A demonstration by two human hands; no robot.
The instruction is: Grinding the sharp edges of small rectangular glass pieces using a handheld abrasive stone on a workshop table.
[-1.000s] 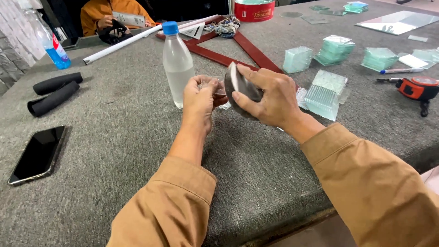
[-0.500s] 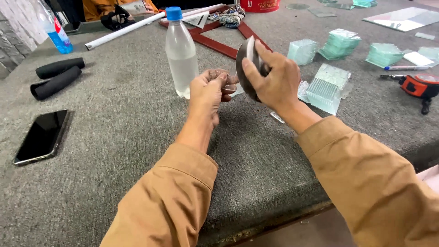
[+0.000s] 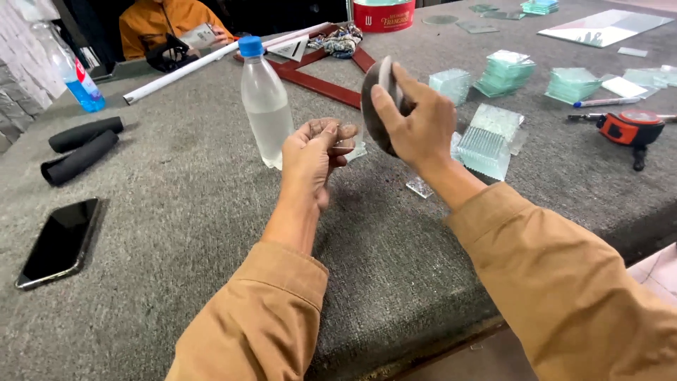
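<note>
My right hand (image 3: pixel 417 125) grips a dark round grinding stone (image 3: pixel 372 106), held on edge above the grey felt table (image 3: pixel 176 212). My left hand (image 3: pixel 316 152) is curled just to its left, the fingertips pinching a small clear glass piece (image 3: pixel 352 148). The two hands are a little apart, and the stone does not touch the glass. A clear water bottle with a blue cap (image 3: pixel 266 106) stands upright right behind my left hand. A stack of cut glass pieces (image 3: pixel 486 141) lies close to my right wrist.
More glass stacks (image 3: pixel 509 70) (image 3: pixel 571 83), a marker (image 3: pixel 603 102) and an orange tape measure (image 3: pixel 629 128) lie at right. A black phone (image 3: pixel 60 240) and black foam rolls (image 3: pixel 81 144) lie at left. A red frame (image 3: pixel 324 85), a white tube (image 3: pixel 204 62) and another person (image 3: pixel 169 25) are at the back.
My right hand has raised the stone off my left hand and turned it on edge. My left hand stays curled near the bottle.
</note>
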